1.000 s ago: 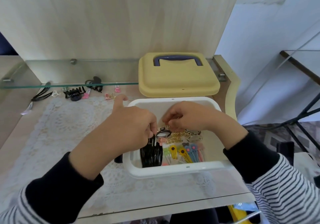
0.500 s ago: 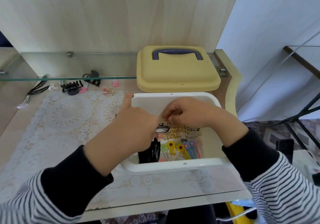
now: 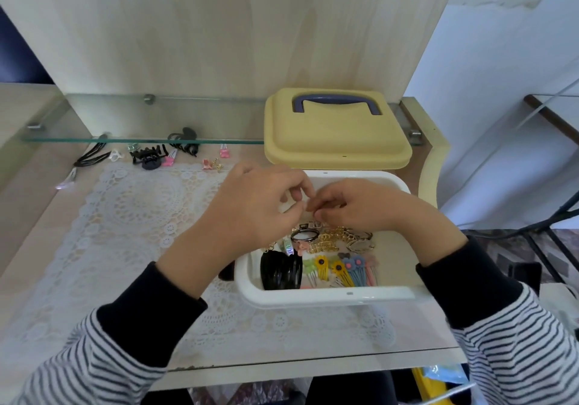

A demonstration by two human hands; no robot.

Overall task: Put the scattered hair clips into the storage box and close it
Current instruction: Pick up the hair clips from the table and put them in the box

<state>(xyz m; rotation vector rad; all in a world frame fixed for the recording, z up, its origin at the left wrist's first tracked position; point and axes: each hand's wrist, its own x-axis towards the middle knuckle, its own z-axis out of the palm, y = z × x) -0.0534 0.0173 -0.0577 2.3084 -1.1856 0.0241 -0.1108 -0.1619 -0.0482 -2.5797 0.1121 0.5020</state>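
Over the white box (image 3: 329, 296), near the middle of the table (image 3: 37, 248), two hands meet. The left hand (image 3: 257, 207) and the right hand (image 3: 360, 207) both have curled fingers, and their fingertips come together above the far part of the box. It is too hard to tell if they pinch something tiny or hold nothing at all. The box is open and stands on a white lace mat (image 3: 125, 216). Its yellow lid (image 3: 336, 147) lies on the far side, just beside the box's far rim, with a blue handle (image 3: 335, 103) on top. Inside the box, some black clips (image 3: 280, 271) lie at the near left. Flower clips (image 3: 338, 271) in yellow, blue and pink lie just beside them on the right. Gold clips (image 3: 332, 240) lie a bit farther back, close under the hands. More clips are out on the table at the far left, well apart from the box. A black claw clip (image 3: 147, 155) sits there with a pink clip (image 3: 169, 160) touching it. Another small pink clip (image 3: 224, 152) is a little to the right. Black hair ties (image 3: 185, 142) lie just behind the claw clip, and thin black pins (image 3: 91, 158) lie farthest left. A glass shelf (image 3: 94, 141) runs above them along a wooden wall (image 3: 219, 28). Both arms have black cuffs and striped sleeves (image 3: 513, 357).
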